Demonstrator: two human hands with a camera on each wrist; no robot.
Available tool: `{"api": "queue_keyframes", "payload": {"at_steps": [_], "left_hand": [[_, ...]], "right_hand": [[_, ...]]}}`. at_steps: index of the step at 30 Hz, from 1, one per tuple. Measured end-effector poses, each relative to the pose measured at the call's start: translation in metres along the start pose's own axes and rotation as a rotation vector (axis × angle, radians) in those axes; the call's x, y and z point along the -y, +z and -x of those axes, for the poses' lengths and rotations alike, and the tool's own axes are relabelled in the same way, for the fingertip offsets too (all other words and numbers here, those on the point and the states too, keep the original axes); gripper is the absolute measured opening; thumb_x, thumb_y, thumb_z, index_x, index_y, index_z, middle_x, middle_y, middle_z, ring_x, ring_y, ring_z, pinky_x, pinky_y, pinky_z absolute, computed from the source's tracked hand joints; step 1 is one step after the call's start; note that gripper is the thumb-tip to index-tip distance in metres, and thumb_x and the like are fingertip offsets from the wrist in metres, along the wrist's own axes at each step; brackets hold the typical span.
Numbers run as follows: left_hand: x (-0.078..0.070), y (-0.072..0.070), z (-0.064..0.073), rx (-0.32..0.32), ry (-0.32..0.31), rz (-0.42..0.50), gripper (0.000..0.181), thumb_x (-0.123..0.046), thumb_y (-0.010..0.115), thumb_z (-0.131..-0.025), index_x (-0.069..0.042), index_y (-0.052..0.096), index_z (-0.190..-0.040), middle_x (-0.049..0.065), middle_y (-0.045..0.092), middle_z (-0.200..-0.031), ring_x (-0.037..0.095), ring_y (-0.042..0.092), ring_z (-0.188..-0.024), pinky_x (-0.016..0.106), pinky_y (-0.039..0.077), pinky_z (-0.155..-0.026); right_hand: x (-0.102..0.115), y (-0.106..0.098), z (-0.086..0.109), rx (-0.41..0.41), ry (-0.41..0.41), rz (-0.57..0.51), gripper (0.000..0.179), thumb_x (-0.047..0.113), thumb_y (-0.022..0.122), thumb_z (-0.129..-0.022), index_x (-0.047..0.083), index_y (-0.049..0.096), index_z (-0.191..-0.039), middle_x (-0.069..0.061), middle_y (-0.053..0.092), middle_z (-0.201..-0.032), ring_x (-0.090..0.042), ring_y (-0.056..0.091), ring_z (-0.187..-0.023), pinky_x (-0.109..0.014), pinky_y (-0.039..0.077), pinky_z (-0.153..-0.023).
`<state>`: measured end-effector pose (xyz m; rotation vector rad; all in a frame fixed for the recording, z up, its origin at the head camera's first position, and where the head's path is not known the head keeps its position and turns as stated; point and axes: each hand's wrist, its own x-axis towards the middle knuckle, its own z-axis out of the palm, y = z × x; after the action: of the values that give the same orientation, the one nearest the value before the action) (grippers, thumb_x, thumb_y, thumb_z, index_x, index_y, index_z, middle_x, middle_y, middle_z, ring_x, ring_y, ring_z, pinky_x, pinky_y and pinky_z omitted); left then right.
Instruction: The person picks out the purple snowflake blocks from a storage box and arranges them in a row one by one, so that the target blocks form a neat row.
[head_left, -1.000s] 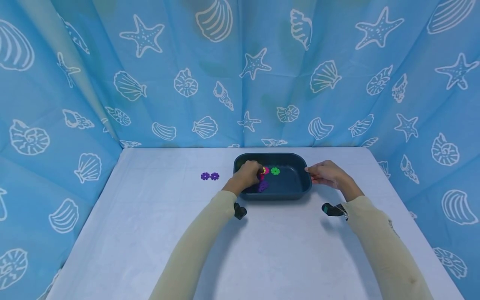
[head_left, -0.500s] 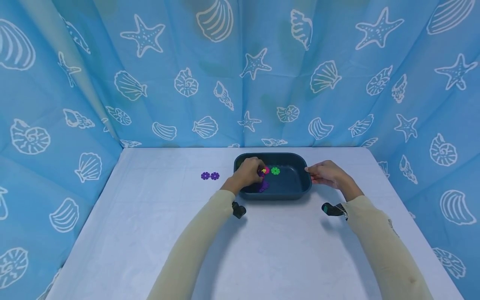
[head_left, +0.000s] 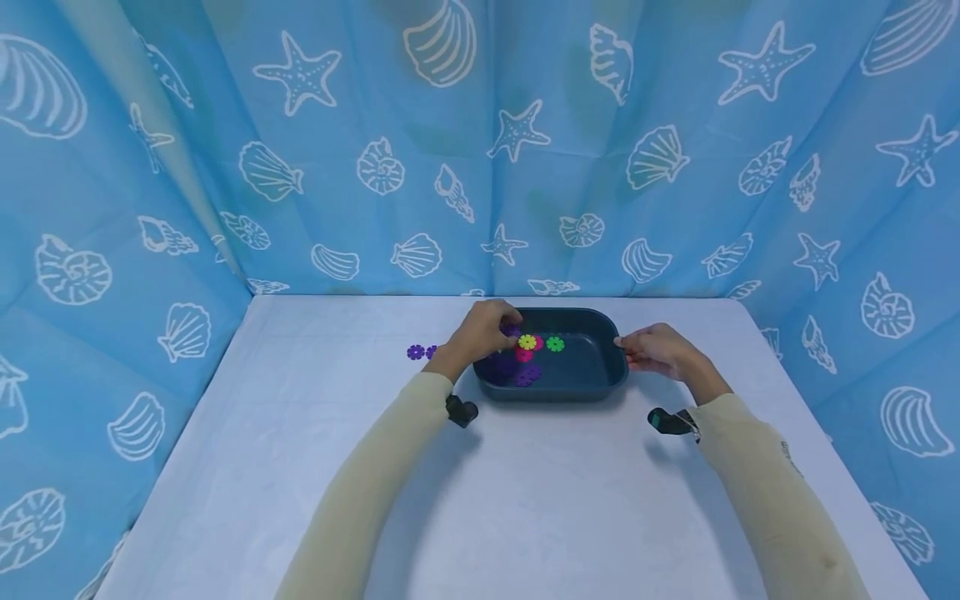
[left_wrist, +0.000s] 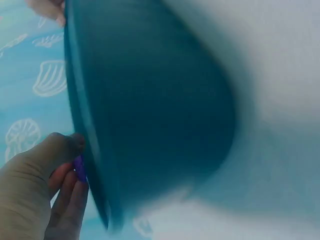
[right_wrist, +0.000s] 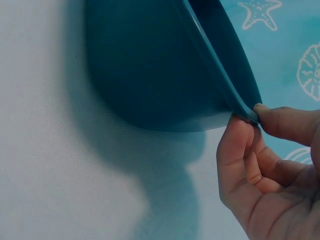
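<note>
Now purple piece in left grip.

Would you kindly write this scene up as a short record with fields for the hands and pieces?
Left hand: holds a purple flower piece
Right hand: pinches the right end of the dark tray
In tray: yellow piece, green piece, pink pieces, purple pieces
On white table: two more purple pieces, left of tray
Backdrop: blue curtain

dark tray: upright | purple piece: near rim | yellow disc, green disc: inside
</note>
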<state>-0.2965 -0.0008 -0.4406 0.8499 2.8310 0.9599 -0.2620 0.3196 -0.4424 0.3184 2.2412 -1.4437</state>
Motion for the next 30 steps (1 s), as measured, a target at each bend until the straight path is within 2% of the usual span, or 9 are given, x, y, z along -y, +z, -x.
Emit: {"api": "queue_keyframes", "payload": {"at_steps": [5, 10, 12, 15, 24, 30], "left_hand": [[0.01, -0.023, 0.007, -0.055, 0.027, -0.006, 0.031, -0.01, 0.078, -0.083, 0.0, 0.07, -0.111, 0.009, 0.066, -0.106, 0.02, 0.061, -0.097, 0.03, 0.053, -0.087], [0.026, -0.044, 0.02, -0.074, -0.083, 0.007, 0.033, -0.01, 0.076, -0.084, -0.003, 0.068, -0.115, 0.007, 0.065, -0.107, 0.019, 0.062, -0.099, 0.03, 0.054, -0.087], [0.035, -0.052, 0.027, -0.076, -0.14, 0.011, 0.034, -0.01, 0.076, -0.085, -0.004, 0.067, -0.117, 0.006, 0.064, -0.109, 0.02, 0.062, -0.101, 0.031, 0.054, -0.088], [0.052, -0.061, 0.039, -0.08, -0.194, -0.003, 0.035, -0.01, 0.076, -0.085, -0.003, 0.066, -0.118, 0.007, 0.064, -0.109, 0.021, 0.061, -0.102, 0.033, 0.053, -0.089], [0.102, -0.073, 0.079, -0.073, -0.364, -0.031, 0.035, -0.007, 0.076, -0.084, -0.001, 0.066, -0.117, 0.011, 0.065, -0.109, 0.026, 0.061, -0.104, 0.038, 0.052, -0.093], [0.123, -0.072, 0.094, -0.046, -0.413, -0.024, 0.033, -0.008, 0.076, -0.085, -0.002, 0.067, -0.116, 0.012, 0.065, -0.11, 0.028, 0.059, -0.107, 0.04, 0.049, -0.096]], "right_hand": [[0.0, 0.0, 0.0, 0.001, 0.008, 0.006, 0.048, 0.024, 0.056, -0.1, -0.011, 0.049, -0.132, -0.014, 0.057, -0.102, -0.02, 0.06, -0.082, -0.028, 0.056, -0.078], [0.0, -0.001, 0.002, -0.004, 0.017, 0.015, 0.049, 0.025, 0.056, -0.1, -0.011, 0.048, -0.133, -0.013, 0.057, -0.101, -0.02, 0.06, -0.083, -0.027, 0.056, -0.079], [0.0, -0.001, 0.002, -0.006, 0.017, 0.02, 0.05, 0.026, 0.056, -0.1, -0.011, 0.048, -0.133, -0.013, 0.057, -0.101, -0.019, 0.06, -0.083, -0.028, 0.056, -0.079], [0.0, -0.001, 0.003, -0.004, 0.012, 0.02, 0.049, 0.026, 0.056, -0.1, -0.011, 0.048, -0.132, -0.013, 0.057, -0.099, -0.02, 0.059, -0.082, -0.029, 0.056, -0.08], [-0.001, 0.0, 0.002, 0.006, -0.002, 0.005, 0.045, 0.023, 0.055, -0.1, -0.011, 0.049, -0.129, -0.011, 0.056, -0.095, -0.019, 0.058, -0.081, -0.028, 0.056, -0.078], [0.003, 0.004, 0.001, 0.005, 0.014, -0.013, 0.043, 0.022, 0.055, -0.1, -0.01, 0.049, -0.128, -0.01, 0.057, -0.095, -0.018, 0.059, -0.081, -0.031, 0.056, -0.083]]}}
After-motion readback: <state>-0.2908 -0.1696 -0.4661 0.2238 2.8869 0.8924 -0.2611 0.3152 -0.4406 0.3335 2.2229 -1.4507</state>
